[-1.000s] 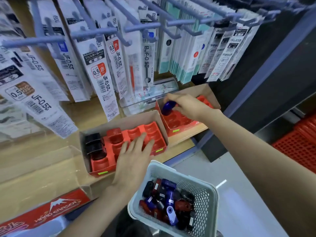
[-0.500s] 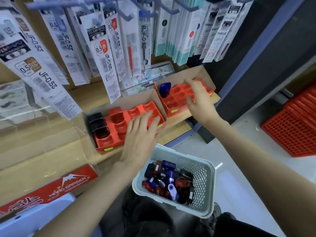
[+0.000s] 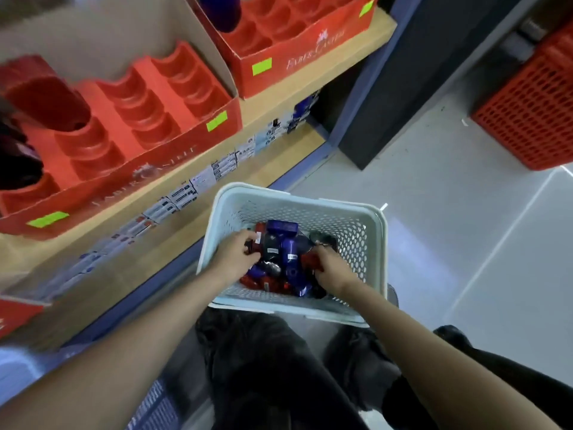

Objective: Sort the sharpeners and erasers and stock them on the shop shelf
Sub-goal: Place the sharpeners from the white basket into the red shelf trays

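Fingers (image 3: 248, 241) of the left hand (image 3: 234, 259) curl onto a dark sharpener (image 3: 252, 243) at the left of the pile; the right hand (image 3: 333, 270) digs in with fingers bent, and whether it holds anything cannot be told. Both forearms pass over the near rim of the pale basket (image 3: 379, 234), wrists tipped down, with the heap of blue, red and black sharpeners (image 3: 286, 246) between them. Bare mesh wall shows beyond the pile and to its right. Open grey floor (image 3: 434, 212) spreads to the right of the basket, whose left side lies close to the lower shelf (image 3: 279, 164). Above, on the upper shelf (image 3: 310, 88), two red trays stand side by side: the near tray (image 3: 173, 150) has most cells open, and the far tray (image 3: 304, 57) holds one blue sharpener (image 3: 220, 10). Farther right stands a red crate (image 3: 533, 110).
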`<state>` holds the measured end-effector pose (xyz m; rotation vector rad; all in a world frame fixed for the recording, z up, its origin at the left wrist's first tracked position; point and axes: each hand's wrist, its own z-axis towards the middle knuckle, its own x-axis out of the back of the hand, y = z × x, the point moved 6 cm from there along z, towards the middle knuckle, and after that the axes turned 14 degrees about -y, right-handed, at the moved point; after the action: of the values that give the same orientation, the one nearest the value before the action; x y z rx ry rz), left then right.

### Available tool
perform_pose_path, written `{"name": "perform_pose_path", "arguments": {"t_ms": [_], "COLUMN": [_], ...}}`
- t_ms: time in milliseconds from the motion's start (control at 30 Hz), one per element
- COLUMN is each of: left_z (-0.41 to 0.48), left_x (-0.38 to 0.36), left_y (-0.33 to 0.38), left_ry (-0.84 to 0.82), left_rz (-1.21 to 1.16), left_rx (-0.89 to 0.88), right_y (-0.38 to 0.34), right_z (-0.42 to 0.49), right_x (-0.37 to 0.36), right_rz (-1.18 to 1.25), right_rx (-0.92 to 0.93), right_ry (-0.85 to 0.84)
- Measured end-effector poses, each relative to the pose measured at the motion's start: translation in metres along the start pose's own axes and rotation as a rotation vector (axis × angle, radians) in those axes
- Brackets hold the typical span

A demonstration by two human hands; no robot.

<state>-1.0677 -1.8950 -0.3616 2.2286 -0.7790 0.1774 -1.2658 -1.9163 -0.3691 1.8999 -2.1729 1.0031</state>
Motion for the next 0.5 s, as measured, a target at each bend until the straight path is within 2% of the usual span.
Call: {"name": "perform_pose_path", "arguments": {"t_ms": [100, 167, 233, 300, 367, 433, 500], "left_z": [0.02, 0.028, 0.034, 0.036, 0.038, 0.038, 0.038], "left_x": [-0.01, -0.023, -0.035, -0.036, -0.034, -0.034, -0.033], "left_y": [-0.001, -0.004, -0.008, -0.009, -0.007, -0.007, -0.011], "left_ry": [0.002, -0.057, -0.093, -0.043, 0.009, 0.018, 0.032], "left_rz": [0.153, 0.183, 0.228, 0.284, 0.285, 0.199, -0.014], "left_rx": [0.011, 0.006, 0.003, 0.012, 0.004, 0.012, 0.054], "right_y": [0.008, 0.006, 0.007, 0.012, 0.019, 0.027, 0.03], "right_z": [0.033, 0.044, 0.048, 0.05, 0.047, 0.04, 0.03], "right_x": [-0.008, -0.006, -0.006, -0.009, -0.009, -0.005, -0.002], "right_rz": [-0.275, -0.429, -0.493, -0.441, -0.19, 0.319, 0.816], "right_rx": [0.018, 0.022, 0.01, -0.001, 0.002, 0.007, 0.024], "right_ry": [0.0, 0.048, 0.093, 0.12, 0.153, 0.177, 0.173]}}
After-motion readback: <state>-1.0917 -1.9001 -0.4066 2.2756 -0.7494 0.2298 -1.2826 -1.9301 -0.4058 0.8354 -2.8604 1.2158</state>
